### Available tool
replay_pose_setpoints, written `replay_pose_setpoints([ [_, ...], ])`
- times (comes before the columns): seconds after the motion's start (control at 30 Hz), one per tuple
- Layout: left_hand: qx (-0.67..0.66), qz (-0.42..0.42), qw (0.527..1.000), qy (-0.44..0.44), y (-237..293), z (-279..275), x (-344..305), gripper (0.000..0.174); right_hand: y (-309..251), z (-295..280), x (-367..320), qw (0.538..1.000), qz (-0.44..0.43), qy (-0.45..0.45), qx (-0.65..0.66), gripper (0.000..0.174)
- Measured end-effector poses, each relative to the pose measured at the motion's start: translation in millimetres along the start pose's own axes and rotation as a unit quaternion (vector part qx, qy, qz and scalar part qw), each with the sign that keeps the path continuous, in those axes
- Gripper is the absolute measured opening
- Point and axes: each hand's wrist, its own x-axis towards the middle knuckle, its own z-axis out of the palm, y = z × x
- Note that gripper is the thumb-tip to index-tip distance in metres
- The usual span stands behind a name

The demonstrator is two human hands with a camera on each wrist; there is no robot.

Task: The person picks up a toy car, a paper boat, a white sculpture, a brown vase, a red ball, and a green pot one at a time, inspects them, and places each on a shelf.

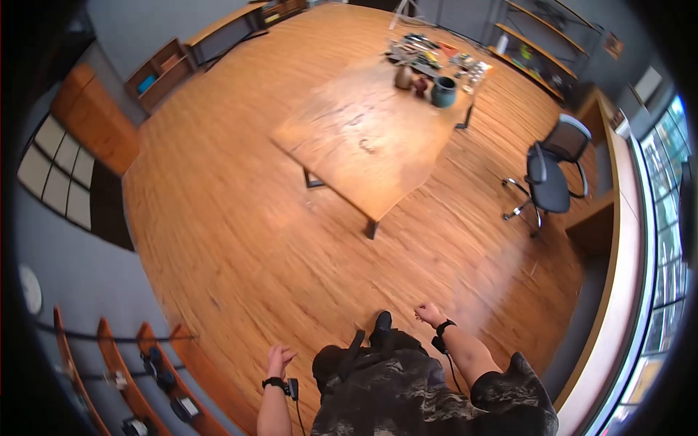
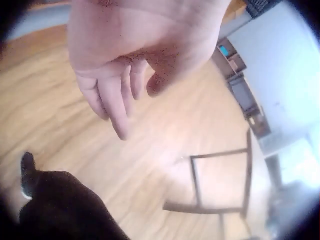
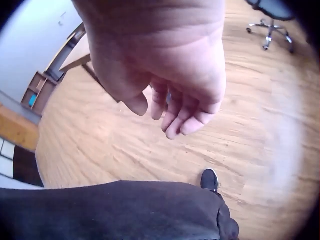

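Walking, it seems: left hand [image 1: 278,360] and right hand [image 1: 429,314] loosely curled, empty; large wooden counter [image 1: 363,145] at twelve o'clock needs approaching.

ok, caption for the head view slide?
Person on a wood floor, left hand and right hand empty, facing a wooden table with pots at its far end; office chair nearby.
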Motion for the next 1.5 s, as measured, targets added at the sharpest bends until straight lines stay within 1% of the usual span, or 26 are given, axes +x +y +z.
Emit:
replay_pose_setpoints([
  [0.03, 0.031, -0.004, 0.999, -0.032, 28.3, 37.6, 6.0, 0.038, 1.6, -16.1, 1.8, 0.999, 0.020, 0.008, 0.034, 0.026],
  [0.07, 0.059, -0.005, 0.996, -0.062, 53.9, 74.2, 13.2, 0.040, 0.0, -32.6, 1.9, 0.998, 0.025, 0.031, 0.041, 0.023],
  [0.13, 0.071, 0.028, 0.986, -0.146, 91.7, 132.4, 22.3, 0.040, 11.5, -53.1, -5.9, 0.995, 0.040, 0.074, 0.054, 0.019],
  [0.17, 0.076, 0.042, 0.978, -0.188, 108.1, 156.0, 28.1, 0.040, 19.3, -60.8, -4.4, 0.992, 0.054, 0.088, 0.072, 0.017],
  [0.27, 0.124, 0.040, 0.962, -0.238, 140.1, 208.4, 52.1, 0.037, 34.8, -73.4, -12.8, 0.976, 0.112, 0.139, 0.121, 0.016],
  [0.3, 0.135, 0.029, 0.962, -0.234, 145.4, 219.4, 63.1, 0.036, 44.5, -71.7, -13.7, 0.965, 0.117, 0.146, 0.186, 0.016],
  [0.37, 0.155, 0.010, 0.962, -0.224, 153.0, 237.0, 90.3, 0.034, 42.4, -77.0, -28.3, 0.958, 0.146, 0.155, 0.192, 0.016],
  [0.5, 0.122, -0.029, 0.968, -0.217, 165.5, 261.6, 131.5, 0.032, 38.1, -71.8, -49.4, 0.946, 0.180, 0.178, 0.200, 0.020],
  [0.57, 0.130, -0.053, 0.965, -0.222, 165.9, 265.6, 148.3, 0.032, 27.9, -71.0, -70.3, 0.941, 0.169, 0.187, 0.227, 0.019],
  [0.6, 0.132, -0.058, 0.963, -0.227, 174.0, 279.6, 157.0, 0.031, 15.8, -75.6, -72.4, 0.938, 0.156, 0.194, 0.240, 0.019],
  [0.63, 0.146, -0.069, 0.959, -0.232, 177.7, 288.5, 164.2, 0.030, 9.2, -78.7, -74.6, 0.937, 0.171, 0.195, 0.234, 0.021],
  [0.7, 0.159, -0.068, 0.948, -0.267, 182.8, 318.5, 179.4, 0.029, 2.4, -96.0, -72.5, 0.951, 0.145, 0.210, 0.177, 0.023],
  [0.73, 0.175, -0.069, 0.942, -0.278, 192.2, 322.1, 182.8, 0.029, 1.1, -88.8, -77.7, 0.956, 0.139, 0.208, 0.155, 0.025],
  [0.77, 0.179, -0.057, 0.937, -0.293, 198.3, 333.3, 189.3, 0.028, -13.7, -90.8, -81.1, 0.946, 0.156, 0.228, 0.171, 0.029],
  [0.87, 0.177, -0.059, 0.933, -0.309, 219.8, 379.3, 198.4, 0.028, -34.2, -106.0, -72.3, 0.953, 0.162, 0.219, 0.133, 0.029],
  [0.9, 0.168, -0.054, 0.928, -0.327, 225.7, 392.7, 198.4, 0.027, -37.7, -110.8, -68.1, 0.957, 0.149, 0.215, 0.122, 0.026],
  [0.93, 0.174, -0.047, 0.925, -0.334, 230.9, 407.1, 197.4, 0.027, -39.9, -115.3, -64.7, 0.962, 0.144, 0.214, 0.095, 0.027],
  [1.0, 0.188, -0.025, 0.917, -0.350, 240.8, 436.9, 196.2, 0.026, -67.6, -131.2, -51.5, 0.968, 0.128, 0.211, 0.048, 0.028],
  [1.1, 0.190, -0.031, 0.916, -0.353, 245.8, 478.6, 188.2, 0.023, -102.9, -159.1, -31.7, 0.977, 0.063, 0.204, -0.001, 0.030],
  [1.2, 0.199, -0.032, 0.910, -0.362, 243.2, 512.9, 181.0, 0.021, -106.2, -188.7, -1.0, 0.975, -0.007, 0.211, -0.069, 0.033],
  [1.3, 0.192, -0.022, 0.922, -0.336, 246.2, 547.8, 171.9, 0.020, -121.5, -234.8, 28.7, 0.980, -0.028, 0.169, -0.098, 0.036],
  [1.4, 0.164, -0.020, 0.941, -0.295, 248.5, 594.8, 157.2, 0.019, -114.8, -287.0, 73.9, 0.982, -0.042, 0.141, -0.114, 0.038],
  [1.47, 0.155, -0.024, 0.953, -0.259, 250.8, 615.6, 145.2, 0.019, -109.2, -320.2, 106.7, 0.977, -0.055, 0.132, -0.156, 0.034],
  [1.5, 0.162, -0.024, 0.950, -0.265, 252.0, 625.6, 140.2, 0.020, -125.6, -341.1, 115.4, 0.975, -0.053, 0.130, -0.170, 0.033],
])
